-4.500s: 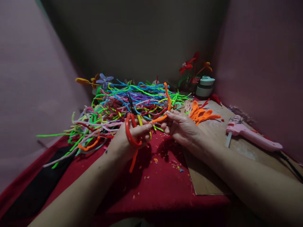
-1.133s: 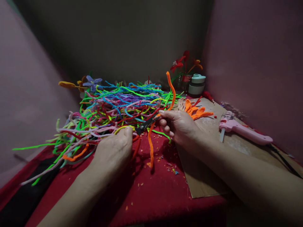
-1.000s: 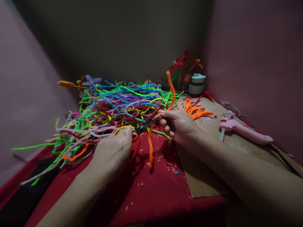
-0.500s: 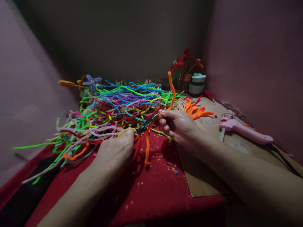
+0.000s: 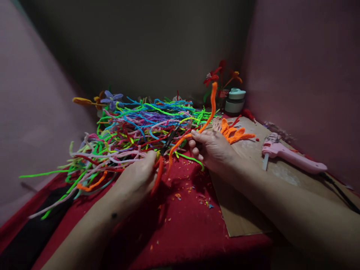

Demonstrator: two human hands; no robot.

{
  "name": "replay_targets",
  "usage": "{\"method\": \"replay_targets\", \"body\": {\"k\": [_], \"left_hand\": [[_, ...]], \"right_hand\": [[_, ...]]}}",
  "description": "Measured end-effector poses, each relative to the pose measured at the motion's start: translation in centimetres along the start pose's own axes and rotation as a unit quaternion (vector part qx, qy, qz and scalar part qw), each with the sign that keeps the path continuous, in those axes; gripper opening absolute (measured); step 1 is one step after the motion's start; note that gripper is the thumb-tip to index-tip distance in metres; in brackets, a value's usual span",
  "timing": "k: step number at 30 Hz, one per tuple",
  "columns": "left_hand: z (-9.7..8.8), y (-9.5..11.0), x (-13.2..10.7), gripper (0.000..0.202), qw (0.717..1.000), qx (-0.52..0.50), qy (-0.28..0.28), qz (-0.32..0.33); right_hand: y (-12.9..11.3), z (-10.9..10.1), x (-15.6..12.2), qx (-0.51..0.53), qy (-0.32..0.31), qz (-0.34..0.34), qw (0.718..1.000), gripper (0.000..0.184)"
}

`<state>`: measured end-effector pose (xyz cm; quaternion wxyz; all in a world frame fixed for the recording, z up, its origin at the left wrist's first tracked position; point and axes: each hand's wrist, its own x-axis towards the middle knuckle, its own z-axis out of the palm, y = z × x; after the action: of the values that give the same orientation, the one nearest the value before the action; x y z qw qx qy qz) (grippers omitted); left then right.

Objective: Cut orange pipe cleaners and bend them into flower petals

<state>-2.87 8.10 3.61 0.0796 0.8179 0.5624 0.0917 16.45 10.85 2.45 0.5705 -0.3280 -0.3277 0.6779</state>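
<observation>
My left hand [image 5: 140, 170] is closed around a pair of scissors [image 5: 168, 141] with dark blades and red handles. The blades point up and away, over the edge of a tangled pile of coloured pipe cleaners [image 5: 146, 127]. Between thumb and forefinger, my right hand [image 5: 212, 148] pinches an orange pipe cleaner [image 5: 212, 108]. One end of it stands up above the hand; the other bends down to the left, close beside the blades. Beyond my right hand lie orange looped petals [image 5: 234, 133].
A pink glue gun [image 5: 292, 155] with a dark cord rests on a cardboard sheet [image 5: 242, 210] at right. Behind stand a lidded cup [image 5: 235, 100] and red flowers [image 5: 212, 77]. A purple flower [image 5: 111, 99] is at back left. Fuzz scraps dot the red cloth [image 5: 180, 232].
The scissors have come away from the orange pipe cleaner and tilted more upright. The pipe cleaner's upper end has swung right, and its lower end has shifted up and left.
</observation>
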Motion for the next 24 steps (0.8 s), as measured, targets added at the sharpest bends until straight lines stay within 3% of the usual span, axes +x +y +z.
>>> {"method": "replay_targets", "body": {"k": [4, 10, 24], "left_hand": [[-0.8, 0.3, -0.4, 0.016, 0.999, 0.044, -0.017, 0.016], [-1.0, 0.9, -0.9, 0.007, 0.979, 0.188, -0.073, -0.012], [-0.5, 1.7, -0.5, 0.016, 0.955, 0.290, -0.060, -0.032]], "right_hand": [[0.3, -0.1, 0.2, -0.005, -0.013, -0.035, 0.999, 0.026], [0.4, -0.2, 0.2, -0.012, -0.021, -0.051, 0.998, 0.026], [0.5, -0.2, 0.0, -0.026, -0.035, -0.042, 0.998, 0.030]]}}
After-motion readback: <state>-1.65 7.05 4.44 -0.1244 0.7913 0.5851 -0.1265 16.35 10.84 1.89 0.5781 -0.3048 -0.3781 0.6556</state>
